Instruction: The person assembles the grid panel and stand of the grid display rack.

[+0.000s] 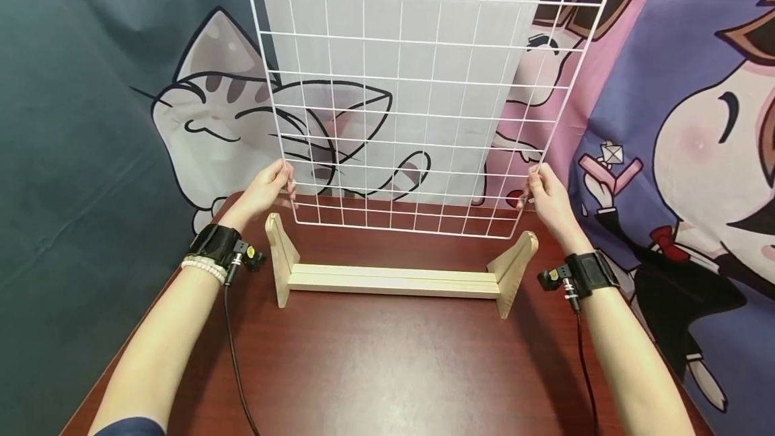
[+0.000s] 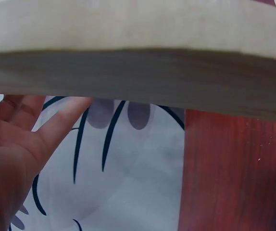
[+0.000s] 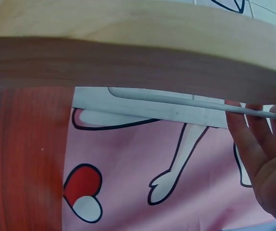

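A white wire grid panel (image 1: 418,86) stands upright in the air, its bottom edge a little above a light wooden stand (image 1: 393,279) on the dark red table (image 1: 387,369). My left hand (image 1: 269,187) grips the panel's left edge near the bottom corner. On the opposite edge, at the same height, my right hand (image 1: 545,194) grips the wire. In the right wrist view the fingers (image 3: 253,139) curl round the white wire (image 3: 176,98) below the stand's wooden end piece (image 3: 138,48). The left wrist view shows my palm (image 2: 13,159) under the other end piece (image 2: 138,62).
Cartoon cloth backdrops hang behind the table: a cat (image 1: 224,106) on dark fabric at left, pink and purple figures (image 1: 696,153) at right. Cables (image 1: 233,355) run from both wrist straps along the table.
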A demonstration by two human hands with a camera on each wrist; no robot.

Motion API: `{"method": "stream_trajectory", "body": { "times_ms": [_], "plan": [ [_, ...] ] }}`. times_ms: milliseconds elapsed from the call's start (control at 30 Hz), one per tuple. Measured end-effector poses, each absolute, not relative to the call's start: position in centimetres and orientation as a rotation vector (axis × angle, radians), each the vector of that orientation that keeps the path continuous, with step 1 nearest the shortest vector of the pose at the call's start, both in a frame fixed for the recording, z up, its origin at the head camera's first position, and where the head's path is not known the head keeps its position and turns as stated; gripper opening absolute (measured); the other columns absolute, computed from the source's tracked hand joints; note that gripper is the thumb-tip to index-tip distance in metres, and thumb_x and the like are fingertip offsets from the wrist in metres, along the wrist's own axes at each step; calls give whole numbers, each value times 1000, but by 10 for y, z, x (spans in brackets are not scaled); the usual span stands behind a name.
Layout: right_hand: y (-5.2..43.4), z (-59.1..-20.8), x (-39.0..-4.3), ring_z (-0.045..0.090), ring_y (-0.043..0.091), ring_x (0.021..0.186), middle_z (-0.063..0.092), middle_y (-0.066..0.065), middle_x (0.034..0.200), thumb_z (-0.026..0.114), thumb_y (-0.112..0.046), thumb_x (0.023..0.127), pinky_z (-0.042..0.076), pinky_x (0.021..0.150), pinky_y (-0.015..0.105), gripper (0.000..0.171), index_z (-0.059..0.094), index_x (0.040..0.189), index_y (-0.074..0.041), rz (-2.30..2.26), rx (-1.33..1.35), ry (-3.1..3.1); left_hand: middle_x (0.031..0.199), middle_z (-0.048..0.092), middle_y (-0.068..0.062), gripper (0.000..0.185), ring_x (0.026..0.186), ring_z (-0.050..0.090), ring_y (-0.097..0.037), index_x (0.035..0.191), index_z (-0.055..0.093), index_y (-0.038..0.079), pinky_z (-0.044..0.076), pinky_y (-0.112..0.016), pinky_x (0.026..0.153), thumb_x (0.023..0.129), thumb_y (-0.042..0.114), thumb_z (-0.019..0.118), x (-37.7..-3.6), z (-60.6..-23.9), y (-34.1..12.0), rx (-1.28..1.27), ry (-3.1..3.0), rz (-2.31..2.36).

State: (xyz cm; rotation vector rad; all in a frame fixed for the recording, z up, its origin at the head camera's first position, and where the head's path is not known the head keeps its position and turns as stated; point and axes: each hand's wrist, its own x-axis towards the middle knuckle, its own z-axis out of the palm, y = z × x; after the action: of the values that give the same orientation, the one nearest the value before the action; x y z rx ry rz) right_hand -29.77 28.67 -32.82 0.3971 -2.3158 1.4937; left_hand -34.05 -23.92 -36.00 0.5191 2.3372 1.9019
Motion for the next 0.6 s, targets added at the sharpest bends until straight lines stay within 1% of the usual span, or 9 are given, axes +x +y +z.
{"method": "stream_trajectory", "body": {
  "times_ms": [67,167,267,333,400,500,600],
  "plan": [
    [291,-330,-302,58,13,51,48,4,69,37,-18,105,52,54,22,14,46,93,-19,1534,398,-2291,75,45,-6,30,65,55,-13,102,33,-6,59,-52,71,106,23,26,-344,-360,-239,537,2349,1911],
    [298,-333,-308,56,14,50,47,4,69,38,-21,104,55,51,26,15,46,92,-20,1598,403,-2255,73,46,-6,31,63,55,-12,102,33,-6,60,-49,67,106,24,27,-350,-360,-240,557,2376,1929],
    [302,-333,-311,54,13,49,46,4,70,40,-22,104,55,50,27,15,47,92,-17,1647,439,-2223,71,46,-5,31,61,55,-14,99,36,-4,60,-46,62,106,25,29,-351,-359,-242,569,2414,1954],
    [303,-331,-310,53,13,49,45,5,70,41,-23,104,55,48,27,17,47,93,-11,1688,469,-2195,69,46,-5,31,59,54,-14,98,37,-5,60,-47,60,106,24,30,-349,-357,-242,586,2449,1969],
    [301,-327,-308,53,13,48,45,4,70,42,-23,103,54,47,26,19,46,94,-7,1715,487,-2179,68,46,-6,31,57,54,-15,97,38,-6,60,-47,58,106,23,31,-344,-352,-241,599,2485,1980],
    [298,-320,-304,52,12,48,44,4,69,43,-25,103,55,46,28,21,45,95,-6,1739,491,-2164,67,46,-6,30,55,54,-15,95,39,-6,59,-46,56,106,21,32,-336,-343,-240,619,2521,2001],
    [295,-311,-302,53,13,47,45,3,68,44,-27,103,55,46,30,18,47,95,-11,1749,498,-2155,66,47,-5,28,54,54,-14,92,40,-3,59,-44,54,105,21,33,-329,-336,-240,631,2536,2038]
  ]
}}
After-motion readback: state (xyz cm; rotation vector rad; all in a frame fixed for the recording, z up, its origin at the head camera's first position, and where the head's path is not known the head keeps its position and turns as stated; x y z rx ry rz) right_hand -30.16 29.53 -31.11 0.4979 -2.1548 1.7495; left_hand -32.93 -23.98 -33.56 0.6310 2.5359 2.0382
